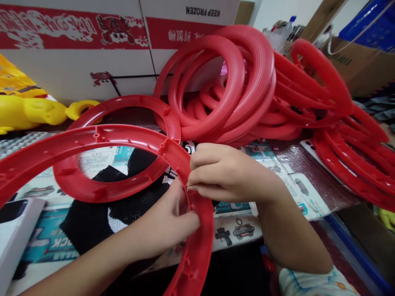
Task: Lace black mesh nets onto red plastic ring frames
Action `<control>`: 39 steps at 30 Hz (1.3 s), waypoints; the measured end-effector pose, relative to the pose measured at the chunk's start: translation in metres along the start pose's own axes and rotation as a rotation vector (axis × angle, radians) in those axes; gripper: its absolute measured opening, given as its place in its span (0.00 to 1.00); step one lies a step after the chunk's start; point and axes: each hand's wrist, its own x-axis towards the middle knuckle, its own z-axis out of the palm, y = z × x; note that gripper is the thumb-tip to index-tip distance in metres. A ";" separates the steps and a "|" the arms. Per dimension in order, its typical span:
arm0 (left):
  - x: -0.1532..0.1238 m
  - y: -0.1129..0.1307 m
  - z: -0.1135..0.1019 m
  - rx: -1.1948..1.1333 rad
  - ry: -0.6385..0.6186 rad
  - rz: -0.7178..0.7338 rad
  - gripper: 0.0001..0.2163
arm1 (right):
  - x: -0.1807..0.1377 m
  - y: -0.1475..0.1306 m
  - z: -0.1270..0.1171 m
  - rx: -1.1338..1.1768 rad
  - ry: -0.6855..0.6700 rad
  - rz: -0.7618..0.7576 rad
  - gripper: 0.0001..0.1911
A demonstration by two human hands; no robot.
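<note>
A large red plastic half ring [131, 135], its hollow ribbed inside facing up, curves across the front of my view. My left hand [173, 218] grips its right part, with the thumb on the inner face and the fingers hidden beneath. Just above, my right hand [220, 172] is closed at the ring's edge with fingertips pinched together; whatever lies between them is too small to make out. Behind lies a smaller red ring [120, 192], hollow side up, over a black mesh cloth [89, 222] with white markings.
Several grooved red rings [231, 94] lean in a pile against a white and red carton [74, 70]. More red hollow rings [327, 98] are heaped at the right. Yellow plastic parts [33, 111] lie at the left, above a white box-like object [18, 242]. Printed sheets [296, 193] cover the table.
</note>
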 end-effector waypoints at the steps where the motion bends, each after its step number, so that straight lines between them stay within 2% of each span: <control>1: 0.001 0.000 0.000 0.002 0.007 0.000 0.23 | 0.001 -0.002 0.000 -0.060 0.007 -0.002 0.12; 5: 0.004 0.001 -0.001 -0.036 0.012 0.003 0.22 | 0.004 -0.008 0.003 -0.237 -0.008 0.024 0.15; 13: 0.009 -0.005 -0.005 -0.008 -0.022 0.019 0.20 | 0.007 -0.008 0.007 -0.264 -0.081 0.032 0.14; 21: 0.004 -0.002 0.000 -0.007 -0.085 0.079 0.21 | 0.009 -0.008 0.008 -0.171 -0.088 0.018 0.14; 29: 0.001 0.001 -0.001 -0.019 -0.070 0.023 0.26 | 0.004 0.003 0.005 0.104 -0.102 0.080 0.12; 32: -0.002 0.001 0.000 -0.024 -0.049 0.019 0.27 | 0.003 0.006 0.004 0.231 -0.062 0.089 0.12; 39: -0.004 -0.001 0.000 0.071 -0.024 0.006 0.26 | 0.001 0.007 0.006 0.266 -0.019 0.142 0.08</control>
